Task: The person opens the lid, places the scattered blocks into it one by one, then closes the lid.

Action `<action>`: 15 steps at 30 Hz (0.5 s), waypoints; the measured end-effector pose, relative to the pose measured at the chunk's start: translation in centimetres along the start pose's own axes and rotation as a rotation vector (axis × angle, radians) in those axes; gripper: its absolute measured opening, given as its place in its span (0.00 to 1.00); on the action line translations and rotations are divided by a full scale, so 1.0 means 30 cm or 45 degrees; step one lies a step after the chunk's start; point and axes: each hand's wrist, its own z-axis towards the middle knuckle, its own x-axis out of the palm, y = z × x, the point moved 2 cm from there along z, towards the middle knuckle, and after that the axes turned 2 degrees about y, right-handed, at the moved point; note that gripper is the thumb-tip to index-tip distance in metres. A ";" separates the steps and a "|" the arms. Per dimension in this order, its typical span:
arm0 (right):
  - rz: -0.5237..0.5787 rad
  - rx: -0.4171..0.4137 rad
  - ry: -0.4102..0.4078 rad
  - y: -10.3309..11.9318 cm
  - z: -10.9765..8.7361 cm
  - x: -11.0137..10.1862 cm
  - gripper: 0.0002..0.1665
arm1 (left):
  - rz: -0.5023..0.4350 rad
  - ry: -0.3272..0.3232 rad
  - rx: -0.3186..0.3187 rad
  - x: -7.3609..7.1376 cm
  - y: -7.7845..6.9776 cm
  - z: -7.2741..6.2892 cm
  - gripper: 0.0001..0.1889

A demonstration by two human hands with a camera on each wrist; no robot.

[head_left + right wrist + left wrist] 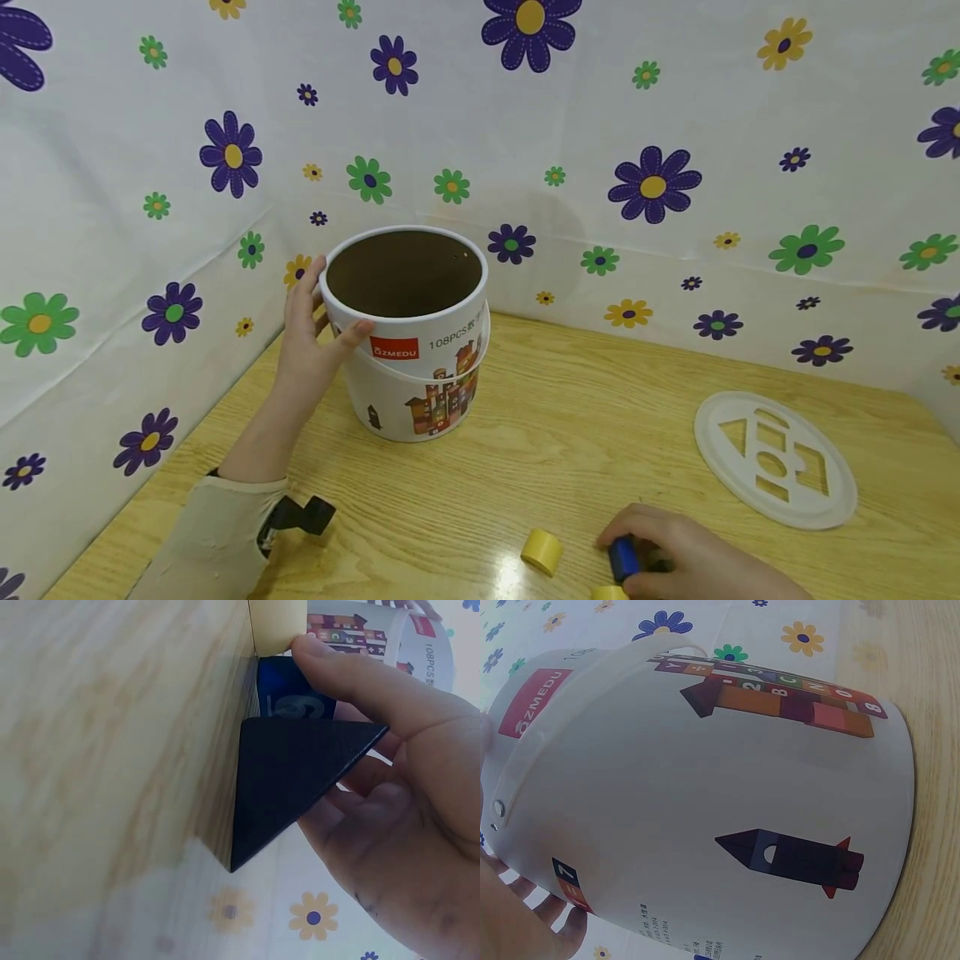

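A white bucket (pixel 397 392) with printed blocks and a thin handle stands upright on the wooden table. My left hand (pixel 311 337) grips its left side near the rim, thumb across the front and fingers round the far side. At the lower right, my right hand (pixel 693 550) pinches a blue block (pixel 623 560) between thumb and fingers at table level. The right wrist view shows a 6 on this block. A dark triangular block (pixel 292 780) stands beside it, close to the palm. Nearby are a yellow cylinder (pixel 542 552) and another yellow block (pixel 609 593), cut off by the frame's edge.
A round white lid (pixel 738 475) with shape cutouts lies flat on the right of the table (pixel 570 417). Flower-patterned white cloth (pixel 450 108) rises behind and on the left. The bucket's visible inside shows only its brown wall.
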 end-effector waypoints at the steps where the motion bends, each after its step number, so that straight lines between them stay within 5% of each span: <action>1: 0.006 -0.004 -0.001 0.002 0.002 0.000 0.18 | 0.000 0.001 0.000 0.000 0.000 0.000 0.45; 6: -0.018 0.011 -0.010 0.013 0.018 -0.003 0.18 | 0.002 0.002 0.001 0.000 0.001 0.000 0.45; 15: -0.294 -0.059 -0.066 0.035 0.048 -0.015 0.18 | 0.007 -0.008 0.006 0.001 0.002 0.001 0.45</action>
